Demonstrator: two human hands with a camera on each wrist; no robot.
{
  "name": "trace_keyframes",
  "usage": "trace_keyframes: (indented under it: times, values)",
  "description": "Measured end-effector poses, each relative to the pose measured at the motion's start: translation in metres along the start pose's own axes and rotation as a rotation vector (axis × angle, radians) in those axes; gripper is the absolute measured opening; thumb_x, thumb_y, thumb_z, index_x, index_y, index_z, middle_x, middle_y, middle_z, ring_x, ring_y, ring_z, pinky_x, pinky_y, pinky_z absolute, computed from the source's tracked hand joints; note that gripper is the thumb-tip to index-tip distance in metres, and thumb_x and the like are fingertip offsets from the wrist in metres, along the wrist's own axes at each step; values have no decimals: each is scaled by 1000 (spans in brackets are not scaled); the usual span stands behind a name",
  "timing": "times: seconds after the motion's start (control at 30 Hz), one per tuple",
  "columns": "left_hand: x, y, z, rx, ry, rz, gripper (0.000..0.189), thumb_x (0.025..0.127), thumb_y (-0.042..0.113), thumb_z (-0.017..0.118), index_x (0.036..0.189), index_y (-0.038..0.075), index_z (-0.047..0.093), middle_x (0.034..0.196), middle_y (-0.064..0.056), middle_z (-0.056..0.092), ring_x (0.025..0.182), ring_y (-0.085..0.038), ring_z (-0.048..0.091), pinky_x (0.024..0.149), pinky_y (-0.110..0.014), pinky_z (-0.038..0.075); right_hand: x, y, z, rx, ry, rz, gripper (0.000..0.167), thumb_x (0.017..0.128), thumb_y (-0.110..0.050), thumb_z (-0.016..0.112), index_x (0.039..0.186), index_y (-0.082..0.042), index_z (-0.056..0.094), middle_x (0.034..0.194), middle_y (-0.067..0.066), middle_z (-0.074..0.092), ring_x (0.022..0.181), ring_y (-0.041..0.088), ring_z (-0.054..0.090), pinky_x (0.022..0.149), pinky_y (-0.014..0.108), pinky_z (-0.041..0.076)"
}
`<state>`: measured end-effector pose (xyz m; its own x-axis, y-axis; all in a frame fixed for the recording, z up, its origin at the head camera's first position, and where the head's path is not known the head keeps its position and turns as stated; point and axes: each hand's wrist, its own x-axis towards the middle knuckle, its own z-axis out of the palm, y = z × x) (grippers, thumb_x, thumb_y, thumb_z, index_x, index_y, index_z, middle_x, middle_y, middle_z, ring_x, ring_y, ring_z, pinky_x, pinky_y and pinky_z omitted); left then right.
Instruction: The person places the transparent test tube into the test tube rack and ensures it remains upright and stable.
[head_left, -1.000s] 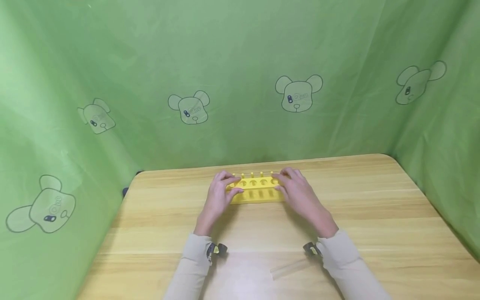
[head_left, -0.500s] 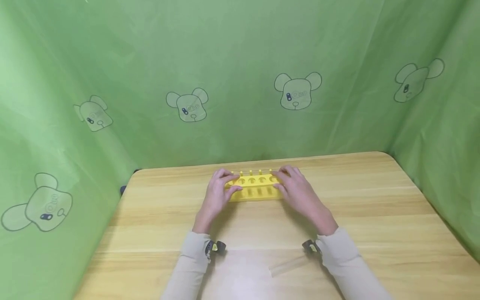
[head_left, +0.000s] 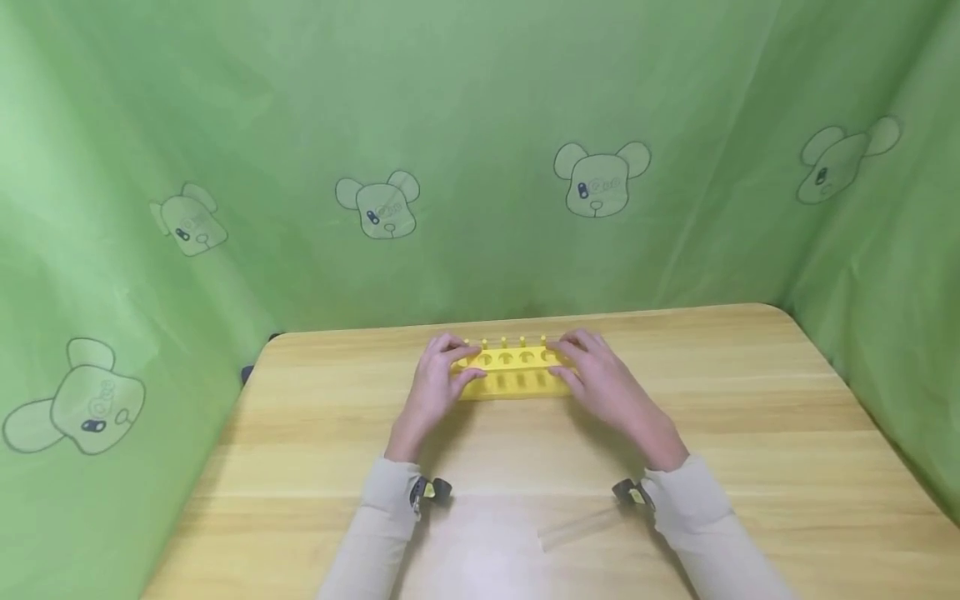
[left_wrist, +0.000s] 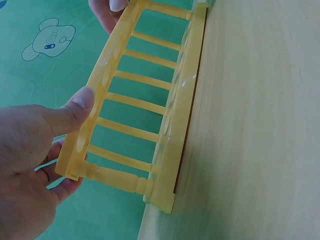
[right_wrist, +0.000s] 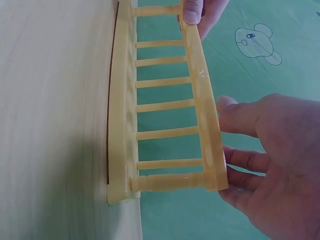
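A yellow plastic test tube rack (head_left: 517, 383) stands near the back of the table, with round holes in its upper plate and a row of pegs behind. My left hand (head_left: 435, 375) grips the left end of that plate; in the left wrist view its thumb (left_wrist: 82, 100) lies over the plate's front edge and the fingers curl behind. At the opposite end is my right hand (head_left: 600, 375), its thumb (right_wrist: 230, 112) right at the plate's edge and its loosely bent fingers beside the corner. The plate hides some of its fingertips.
A clear glass tube (head_left: 577, 529) lies on the wooden table (head_left: 300, 467), close to the right wrist camera (head_left: 626, 492). Green curtains (head_left: 480, 250) with bear-head prints enclose the back and sides.
The view shifts slightly. My right wrist has moved a little outward to the right, uncovering more of the tube. The left hand keeps its hold, and the rack stays about where it was.
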<state>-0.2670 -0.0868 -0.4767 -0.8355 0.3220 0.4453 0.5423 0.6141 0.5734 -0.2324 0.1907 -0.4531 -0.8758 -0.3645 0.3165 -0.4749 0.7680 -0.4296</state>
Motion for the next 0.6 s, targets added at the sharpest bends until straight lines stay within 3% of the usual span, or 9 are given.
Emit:
trace_keyframes:
  times: [0.6]
  values:
    - [-2,2,0,7,7,17,42,81,18,86,117,0,74,111,-9,65,107,-25,58,99,-37,52,-11,-21,-19,68,-17,-31,38,101,-21,68,135,-4,63,136,15,57,127,36,54,108,55,47]
